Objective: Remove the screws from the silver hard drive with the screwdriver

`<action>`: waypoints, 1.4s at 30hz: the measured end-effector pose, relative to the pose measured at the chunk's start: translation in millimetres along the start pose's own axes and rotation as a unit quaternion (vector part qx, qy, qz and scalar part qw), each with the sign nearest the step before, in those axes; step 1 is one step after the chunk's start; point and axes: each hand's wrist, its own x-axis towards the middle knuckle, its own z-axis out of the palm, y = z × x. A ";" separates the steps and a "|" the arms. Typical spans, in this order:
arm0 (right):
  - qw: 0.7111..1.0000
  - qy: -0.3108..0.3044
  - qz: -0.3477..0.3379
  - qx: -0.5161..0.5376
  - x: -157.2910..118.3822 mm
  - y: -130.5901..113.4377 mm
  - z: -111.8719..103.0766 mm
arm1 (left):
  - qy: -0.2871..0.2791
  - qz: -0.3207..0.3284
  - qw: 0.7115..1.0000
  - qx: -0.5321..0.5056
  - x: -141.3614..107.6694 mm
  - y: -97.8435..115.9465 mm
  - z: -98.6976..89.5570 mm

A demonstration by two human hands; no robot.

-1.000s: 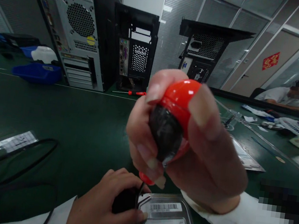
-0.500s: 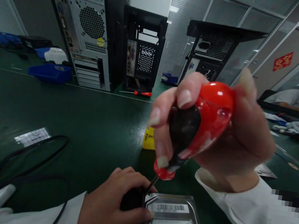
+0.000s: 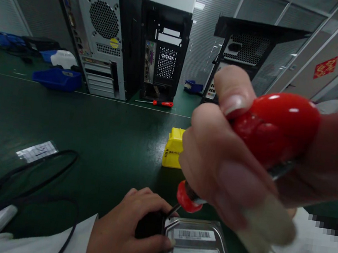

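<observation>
A silver hard drive (image 3: 199, 248) with barcode labels lies at the bottom edge of the head view, its lower part cut off. My left hand (image 3: 132, 226) grips its left side, the thumb on the top face and the fingers round the far corner. Wrapped round the red-and-black handle of a screwdriver (image 3: 279, 125) is my right hand (image 3: 226, 164), close to the camera. The screwdriver leans, and its thin shaft runs down to the drive's upper left corner. Whether the tip sits in a screw cannot be made out.
Behind a yellow bin (image 3: 174, 148) stand a large computer case (image 3: 104, 50), a smaller black case (image 3: 166, 59) and another case (image 3: 246, 45). A second screwdriver (image 3: 159, 103), a blue tray (image 3: 56, 79), a small labelled bag (image 3: 37, 151) and black cables (image 3: 57, 161) lie on the green table.
My right hand has turned round the screwdriver handle, with the wrist swung over to the right and the thumb now lower. My left hand and the hard drive have stayed put.
</observation>
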 end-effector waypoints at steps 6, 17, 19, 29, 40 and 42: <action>0.990 0.016 0.023 -0.139 1.2 17.9 0.6 | -0.008 -0.010 1.000 -0.022 0.2 1.6 -0.6; 0.971 0.089 -0.060 -0.212 -1.5 24.1 -8.8 | -0.027 0.003 1.000 -0.007 0.9 3.6 -2.8; 0.976 0.056 -0.046 -0.206 -4.5 22.6 -13.6 | -0.027 0.002 1.000 -0.007 0.9 3.8 -2.6; 0.990 0.029 -0.048 -0.126 -0.5 22.9 -22.2 | -0.037 0.012 0.999 -0.007 2.6 0.3 -4.0; 0.992 -0.015 -0.041 -0.121 1.1 23.6 -24.7 | -0.026 0.016 1.000 0.001 -0.2 4.8 -3.5; 0.991 -0.051 -0.053 -0.108 3.0 23.2 -26.9 | -0.027 0.015 1.000 0.003 -0.3 5.4 -3.9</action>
